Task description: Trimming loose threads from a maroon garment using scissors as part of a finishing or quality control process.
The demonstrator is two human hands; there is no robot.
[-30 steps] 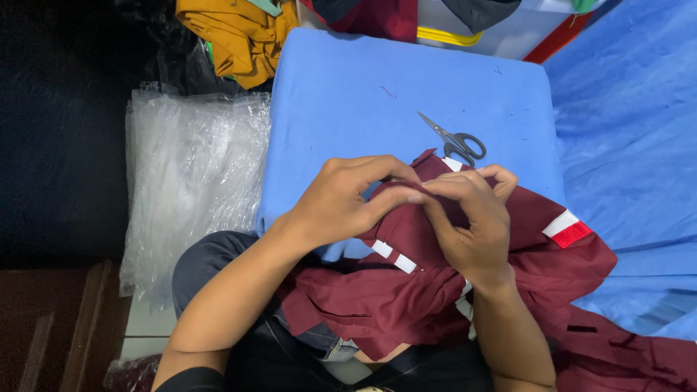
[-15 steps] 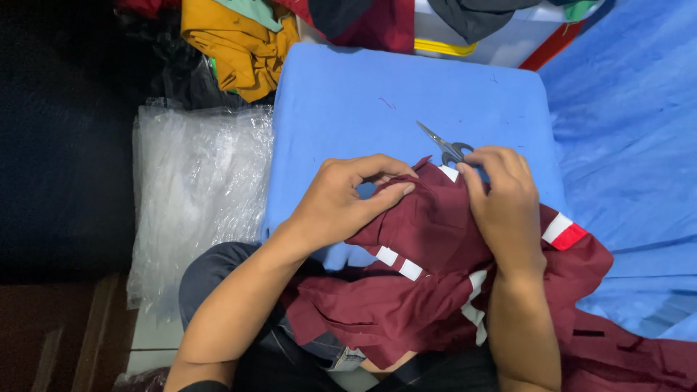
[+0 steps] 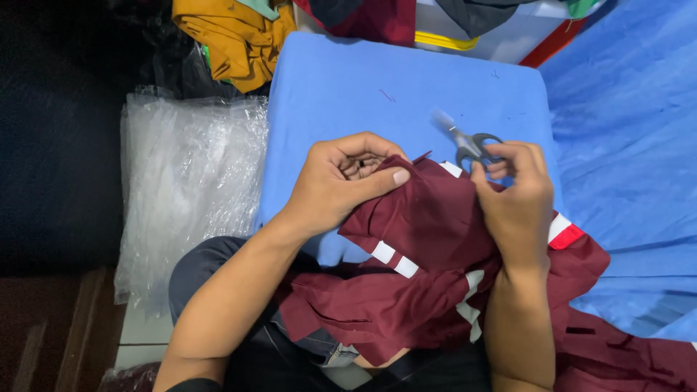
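Blue padded table (image 3: 348,87) below — left hand (image 3: 341,181) pinches maroon garment (image 3: 428,218), right hand (image 3: 515,203) grips grey scissors (image 3: 468,145).

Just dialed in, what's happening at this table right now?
A person sits at a blue-covered table with a maroon garment on it and across their lap. The left hand pinches a fold of the fabric near its top edge. The right hand grips grey-handled scissors, lifted and blurred. A stack of clear plastic bags lies beside the table.

A maroon garment (image 3: 428,218) is pinched at its upper edge by the left hand (image 3: 341,185), while grey-handled scissors (image 3: 468,144) are gripped by the right hand (image 3: 515,203) over the blue-covered table (image 3: 348,94).
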